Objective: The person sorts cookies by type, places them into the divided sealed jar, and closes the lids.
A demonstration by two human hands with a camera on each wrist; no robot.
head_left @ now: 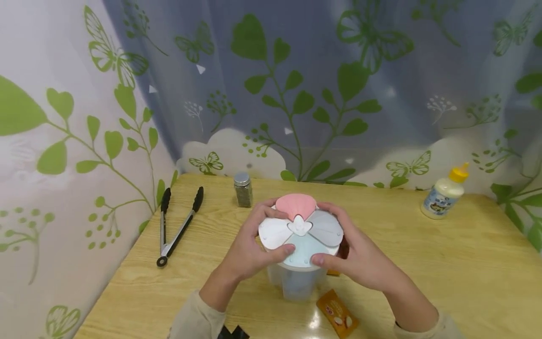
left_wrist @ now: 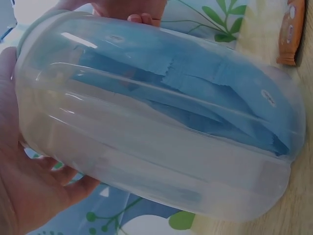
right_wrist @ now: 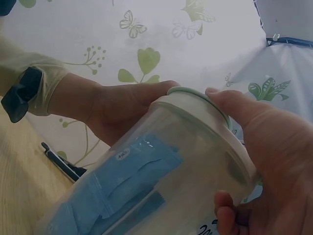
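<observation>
A clear plastic canister [head_left: 296, 285] stands on the table in the head view, topped by a lid [head_left: 302, 252] with pink, white, grey and pale green petals. My left hand [head_left: 256, 240] grips the lid's left side, its thumb over the top near the front. On the opposite side, my right hand [head_left: 360, 256] holds the lid's edge, thumb on the green petal's front rim. Both wrist views show blue sachets [left_wrist: 195, 93] through the canister's wall. The lid appears seated on the canister; some fingers are hidden behind it.
Orange snack packet [head_left: 337, 313] lies in front of the canister, and part of another orange wrapper [head_left: 333, 272] shows under my right hand. Opened tongs [head_left: 179, 235] lie left. A spice jar [head_left: 243, 190] and a yellow-capped bottle [head_left: 442, 194] stand further back, before a patterned curtain.
</observation>
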